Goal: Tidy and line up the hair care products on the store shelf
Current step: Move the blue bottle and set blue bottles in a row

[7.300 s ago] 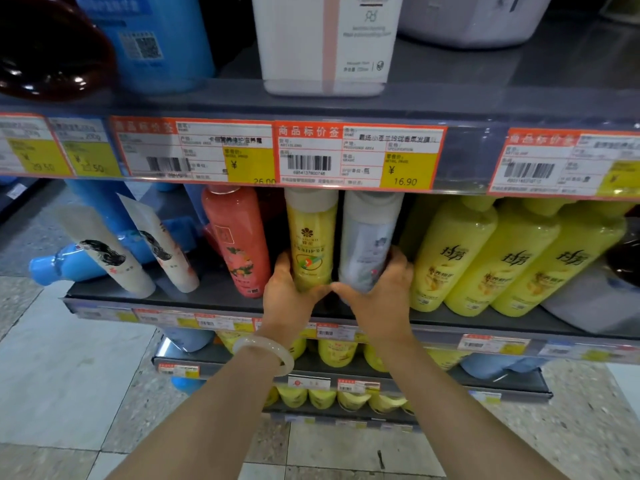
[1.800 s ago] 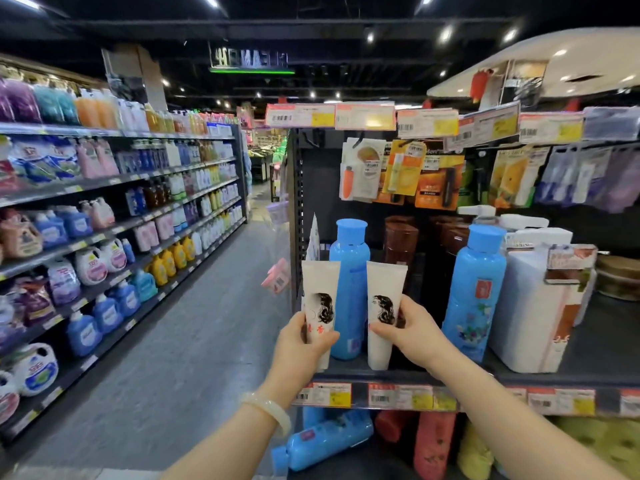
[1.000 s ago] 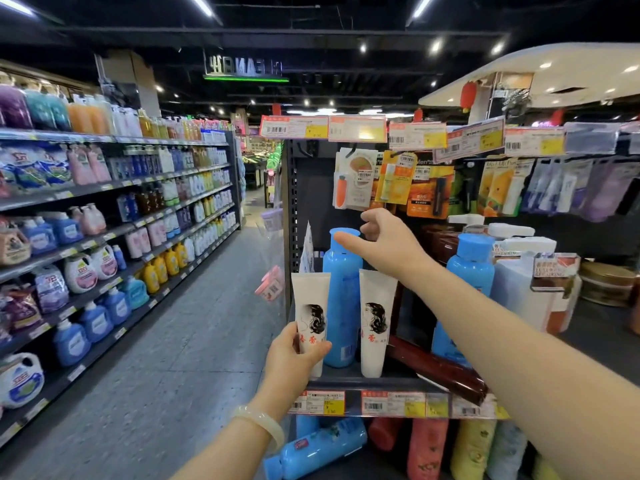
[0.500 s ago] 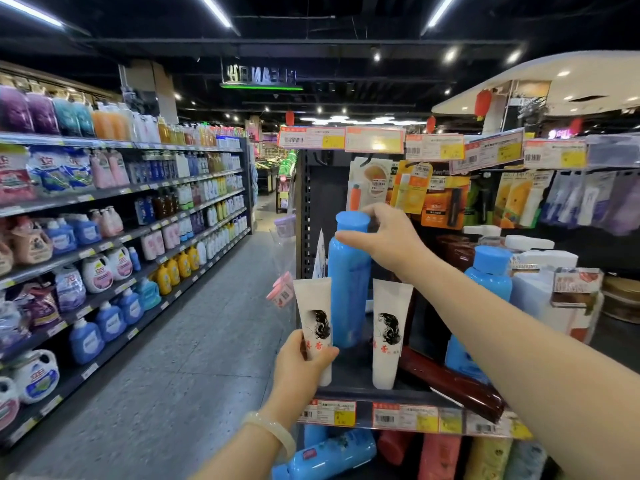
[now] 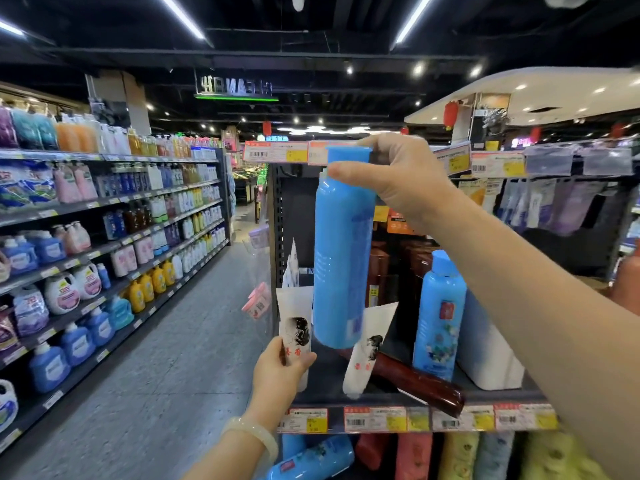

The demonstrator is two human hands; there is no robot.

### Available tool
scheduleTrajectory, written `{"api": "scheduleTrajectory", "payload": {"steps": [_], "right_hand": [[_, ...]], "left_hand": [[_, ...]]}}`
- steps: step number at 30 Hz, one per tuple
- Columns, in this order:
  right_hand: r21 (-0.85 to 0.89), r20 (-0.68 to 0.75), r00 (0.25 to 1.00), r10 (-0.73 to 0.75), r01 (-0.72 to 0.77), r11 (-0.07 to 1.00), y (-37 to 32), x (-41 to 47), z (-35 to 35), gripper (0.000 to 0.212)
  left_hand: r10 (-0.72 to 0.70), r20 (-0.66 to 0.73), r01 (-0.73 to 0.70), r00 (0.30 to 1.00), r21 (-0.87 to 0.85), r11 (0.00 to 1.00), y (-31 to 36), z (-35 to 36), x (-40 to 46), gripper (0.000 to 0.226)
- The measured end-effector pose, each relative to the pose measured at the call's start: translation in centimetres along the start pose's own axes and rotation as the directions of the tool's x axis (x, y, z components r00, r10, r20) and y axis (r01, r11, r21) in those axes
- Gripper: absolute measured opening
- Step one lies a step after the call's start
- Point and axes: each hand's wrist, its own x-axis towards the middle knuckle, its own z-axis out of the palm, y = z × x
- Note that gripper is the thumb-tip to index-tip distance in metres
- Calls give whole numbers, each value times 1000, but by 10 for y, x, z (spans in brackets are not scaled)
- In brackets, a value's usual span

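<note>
My right hand [image 5: 398,178] grips a tall blue bottle [image 5: 341,258] by its cap and holds it in the air above the shelf [image 5: 381,398]. My left hand [image 5: 278,370] holds a white tube with a hair picture [image 5: 296,327] upright at the shelf's left front corner. A second white tube [image 5: 367,355] leans to the right, resting against a dark red-brown bottle [image 5: 415,381] that lies on its side. Another blue bottle [image 5: 440,317] stands upright further right.
A white box-shaped pack [image 5: 485,351] stands at the right of the shelf, brown bottles behind. A blue bottle [image 5: 311,459] lies on the shelf below beside red and yellow bottles. An aisle with detergent shelves [image 5: 104,254] runs along the left.
My right hand has lifted the blue bottle up off the shelf. The second white tube, upright before, now tilts to the right. My left hand still holds its tube.
</note>
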Motion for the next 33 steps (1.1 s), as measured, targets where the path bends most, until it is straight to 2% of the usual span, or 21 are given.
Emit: {"api": "scheduleTrajectory", "payload": {"steps": [5,7,8,9,10,11,12,13,15,18,21,23,24,26,28,30,33], "right_hand": [[15,79,995,63,-64,998,13,-18,6,35],[15,80,995,59,-61,998,20,-21,9,31],[12,82,994,66,-67,998,24,-22,11,28],[14,88,993,79,-80,997,29,-24,12,26],[19,91,992,89,-91,996,33,-26,13,26],[19,87,992,95,-98,995,37,-27,14,26],[13,83,991,104,-105,994,40,-28,15,27],[5,81,990,112,-113,994,42,-29,16,29],[12,91,987,133,-135,991,45,-32,14,32],[72,123,976,182,-192,979,48,-35,4,23],[170,187,956,225,-257,951,55,-45,-8,15],[229,238,940,245,-300,926,63,-55,-12,19],[265,257,931,258,-325,908,68,-60,-12,22],[367,276,918,286,-376,851,76,-71,-12,28],[432,260,906,334,-418,799,83,-85,-12,37],[322,235,891,388,-448,834,90,-106,-10,50],[47,181,858,480,-495,868,107,-145,0,61]], "left_hand": [[-5,-12,5,1000,-3,1000,7,2,-2,30],[-41,-175,48,984,38,998,11,2,-10,56],[-16,-293,21,956,12,1000,14,2,-23,59],[68,-367,-87,928,-36,996,15,3,-40,55],[202,-368,-245,908,-74,967,17,3,-58,49],[335,-312,-378,889,-85,922,17,5,-72,48],[420,-221,-445,880,-79,892,15,6,-81,55],[458,-125,-467,880,-62,882,12,7,-83,65],[441,4,-441,897,-49,896,14,5,-76,74],[302,245,-272,921,-150,951,26,-2,-68,69],[143,529,29,836,-304,952,25,-8,-60,69],[77,639,139,765,-281,950,25,-6,-61,71],[65,648,153,759,-274,950,25,-2,-64,71],[60,564,137,824,-299,944,24,13,-76,68],[46,368,77,929,-312,947,20,32,-89,63],[18,115,10,993,-237,971,13,49,-101,59],[-34,-135,21,990,-98,995,-3,65,-110,63]]}}
